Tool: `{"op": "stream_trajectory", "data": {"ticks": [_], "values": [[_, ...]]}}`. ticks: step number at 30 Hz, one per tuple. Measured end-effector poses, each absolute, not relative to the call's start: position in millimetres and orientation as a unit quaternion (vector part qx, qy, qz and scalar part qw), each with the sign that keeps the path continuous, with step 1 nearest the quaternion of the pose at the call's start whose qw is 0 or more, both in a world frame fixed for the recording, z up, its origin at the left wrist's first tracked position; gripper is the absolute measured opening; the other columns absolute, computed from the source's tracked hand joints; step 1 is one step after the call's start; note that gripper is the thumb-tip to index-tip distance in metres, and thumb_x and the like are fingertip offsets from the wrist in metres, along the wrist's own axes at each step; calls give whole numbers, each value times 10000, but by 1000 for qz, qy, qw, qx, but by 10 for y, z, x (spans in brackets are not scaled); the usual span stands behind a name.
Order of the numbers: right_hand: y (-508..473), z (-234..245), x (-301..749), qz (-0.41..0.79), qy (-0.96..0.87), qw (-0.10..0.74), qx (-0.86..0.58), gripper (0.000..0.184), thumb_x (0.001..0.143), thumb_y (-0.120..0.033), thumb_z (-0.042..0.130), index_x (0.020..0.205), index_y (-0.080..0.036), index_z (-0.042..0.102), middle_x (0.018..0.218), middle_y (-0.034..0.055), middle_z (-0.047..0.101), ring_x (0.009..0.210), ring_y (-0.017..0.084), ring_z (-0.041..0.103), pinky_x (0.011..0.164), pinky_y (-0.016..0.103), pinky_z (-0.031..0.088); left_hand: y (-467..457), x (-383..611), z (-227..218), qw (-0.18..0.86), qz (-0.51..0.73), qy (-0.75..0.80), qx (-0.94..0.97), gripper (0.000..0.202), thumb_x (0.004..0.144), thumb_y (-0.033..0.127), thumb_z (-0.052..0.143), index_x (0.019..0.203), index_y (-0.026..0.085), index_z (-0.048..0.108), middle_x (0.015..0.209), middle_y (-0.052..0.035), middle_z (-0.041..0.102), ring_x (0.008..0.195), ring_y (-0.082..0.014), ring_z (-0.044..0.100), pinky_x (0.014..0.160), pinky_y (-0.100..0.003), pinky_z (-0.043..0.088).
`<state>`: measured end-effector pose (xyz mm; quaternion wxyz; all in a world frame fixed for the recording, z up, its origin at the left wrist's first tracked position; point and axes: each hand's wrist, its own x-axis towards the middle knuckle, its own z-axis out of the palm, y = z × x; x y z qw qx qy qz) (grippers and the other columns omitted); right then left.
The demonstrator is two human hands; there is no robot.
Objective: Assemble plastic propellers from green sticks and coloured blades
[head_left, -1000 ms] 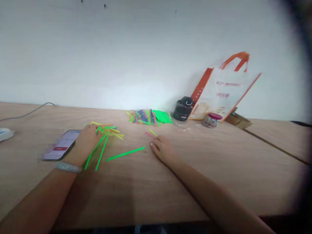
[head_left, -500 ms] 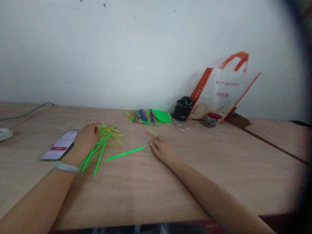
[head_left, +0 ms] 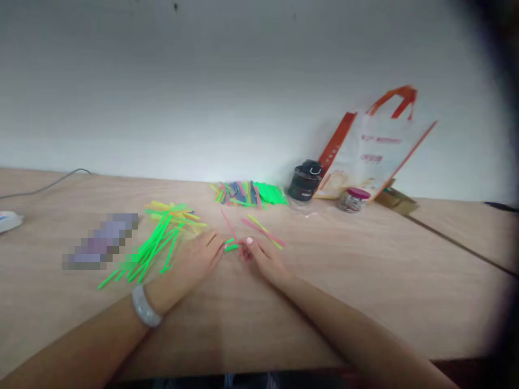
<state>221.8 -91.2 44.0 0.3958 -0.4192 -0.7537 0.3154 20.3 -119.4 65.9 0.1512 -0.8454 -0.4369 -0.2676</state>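
My left hand (head_left: 197,260) lies flat on the wooden table (head_left: 365,281), fingers stretched out, and covers most of a green stick (head_left: 231,247). A pale bracelet (head_left: 144,306) is on that wrist. My right hand (head_left: 261,258) has its fingers curled, and their tips pinch the stick's right end. A loose pile of green and yellow sticks (head_left: 156,243) spreads just left of my left hand. A few pink and yellow sticks (head_left: 263,231) lie just beyond my right hand.
A heap of mixed coloured sticks (head_left: 247,193) lies by the wall. Right of it are a black jar (head_left: 305,181), a small red-lidded jar (head_left: 352,200), a white and orange bag (head_left: 371,148) and a cardboard box (head_left: 396,200). A phone (head_left: 99,243), a white object (head_left: 8,220) and a cable (head_left: 44,186) are at the left.
My left hand left the stick pile by the phone and moved right onto the single green stick. My right hand shifted slightly left to that stick's end. The pile is more spread out.
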Motion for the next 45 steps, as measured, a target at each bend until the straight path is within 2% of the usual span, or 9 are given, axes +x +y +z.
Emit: {"op": "stream_trajectory", "data": {"ticks": [2, 5, 11, 19, 24, 29, 45], "values": [[-942, 466, 2176, 343, -744, 391, -419, 419, 899, -498, 376, 720, -194, 602, 661, 5, 588, 626, 135, 544, 592, 257, 446, -1203, 259, 593, 144, -240, -424, -861, 199, 937, 230, 373, 907, 176, 562, 870, -49, 588, 810, -176, 565, 725, -308, 472], [-964, 484, 2137, 408, -711, 388, -420, 321, 858, -473, 467, 722, -204, 577, 581, -24, 539, 521, 114, 491, 506, 236, 401, -1207, 293, 538, 134, -212, -413, -876, 189, 930, 198, 373, 927, 170, 560, 878, -56, 587, 823, -187, 565, 740, -326, 477], [-976, 455, 2113, 463, -663, 385, -444, 262, 841, -445, 485, 754, -206, 548, 539, -50, 499, 402, 80, 386, 376, 199, 285, -1215, 294, 505, 120, -215, -405, -880, 202, 934, 175, 354, 1012, 161, 539, 984, -76, 586, 916, -199, 563, 833, -360, 469], [-980, 454, 2117, 428, -695, 383, -432, 249, 854, -420, 466, 785, -201, 562, 557, -49, 487, 484, 101, 441, 464, 215, 349, -1256, 328, 552, 85, -218, -423, -876, 180, 934, 186, 368, 976, 165, 541, 963, -63, 580, 905, -195, 558, 838, -358, 475], [-1004, 460, 2100, 377, -737, 366, -425, 170, 858, -301, 465, 803, -193, 585, 597, -42, 504, 567, 109, 485, 550, 221, 396, -1248, 346, 549, 54, -229, -418, -877, 209, 942, 178, 339, 979, 160, 544, 952, -66, 586, 896, -189, 560, 835, -360, 478], [-1026, 482, 2085, 335, -764, 345, -430, 180, 871, -249, 435, 750, -198, 559, 587, -38, 499, 596, 116, 494, 556, 218, 394, -1247, 363, 544, 52, -223, -411, -883, 228, 947, 183, 321, 940, 164, 549, 913, -58, 591, 856, -185, 567, 808, -363, 485], [-991, 477, 2109, 332, -764, 361, -419, 207, 881, -302, 437, 724, -206, 532, 601, -34, 501, 598, 124, 487, 578, 237, 399, -1204, 349, 504, 7, -259, -422, -869, 239, 948, 211, 325, 951, 166, 560, 922, -63, 609, 846, -183, 577, 797, -355, 485]]}}
